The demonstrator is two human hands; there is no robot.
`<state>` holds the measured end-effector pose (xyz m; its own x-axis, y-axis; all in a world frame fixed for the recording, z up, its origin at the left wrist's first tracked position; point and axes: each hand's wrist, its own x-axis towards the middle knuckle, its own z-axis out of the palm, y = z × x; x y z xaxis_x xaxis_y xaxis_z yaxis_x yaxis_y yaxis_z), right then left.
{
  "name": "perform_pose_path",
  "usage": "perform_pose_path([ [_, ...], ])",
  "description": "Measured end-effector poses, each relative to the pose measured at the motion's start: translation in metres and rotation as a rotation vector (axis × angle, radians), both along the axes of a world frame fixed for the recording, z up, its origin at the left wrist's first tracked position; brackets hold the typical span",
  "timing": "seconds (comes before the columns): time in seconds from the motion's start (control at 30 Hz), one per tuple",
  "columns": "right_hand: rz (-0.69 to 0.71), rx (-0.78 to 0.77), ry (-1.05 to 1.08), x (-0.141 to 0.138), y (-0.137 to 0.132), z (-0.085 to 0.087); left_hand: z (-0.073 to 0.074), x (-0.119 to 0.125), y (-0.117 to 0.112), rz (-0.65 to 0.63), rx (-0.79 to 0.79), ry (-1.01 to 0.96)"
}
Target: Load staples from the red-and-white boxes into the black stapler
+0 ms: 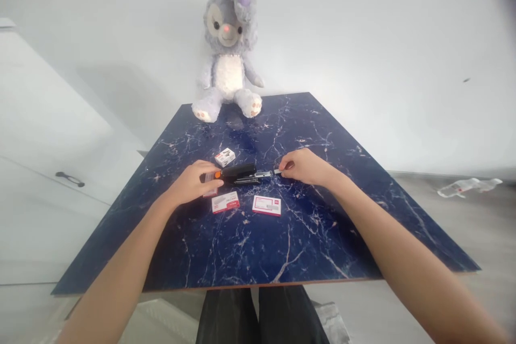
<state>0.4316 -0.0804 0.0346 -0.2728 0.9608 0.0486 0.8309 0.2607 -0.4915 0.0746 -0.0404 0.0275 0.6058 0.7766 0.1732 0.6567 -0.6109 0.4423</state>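
A black stapler [238,171] with an orange part lies on its side over the table, its metal staple channel [264,174] extending to the right. My left hand [192,180] is closed around the stapler's rear end. At the channel's right end, my right hand [303,165] pinches a short silver strip, which looks like a row of staples [277,171]. Below the stapler are two flat red-and-white boxes, a left box [226,202] and a right box [266,205]. Another small box [210,192] is partly hidden by my left hand. A white box [224,157] sits just behind the stapler.
A grey plush rabbit [229,72] sits at the back of the dark blue marbled table [242,258], against the white wall. On the left stands a white cabinet with a dark handle [70,178]. Clear plastic packaging [470,187] lies on the floor at right.
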Motion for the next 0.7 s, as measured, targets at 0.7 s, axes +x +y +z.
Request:
perform_pose_path([
  [0.7, 0.034, -0.002, 0.308, -0.035, -0.010, -0.014, 0.005, 0.009, -0.012, 0.026, -0.066, 0.000],
])
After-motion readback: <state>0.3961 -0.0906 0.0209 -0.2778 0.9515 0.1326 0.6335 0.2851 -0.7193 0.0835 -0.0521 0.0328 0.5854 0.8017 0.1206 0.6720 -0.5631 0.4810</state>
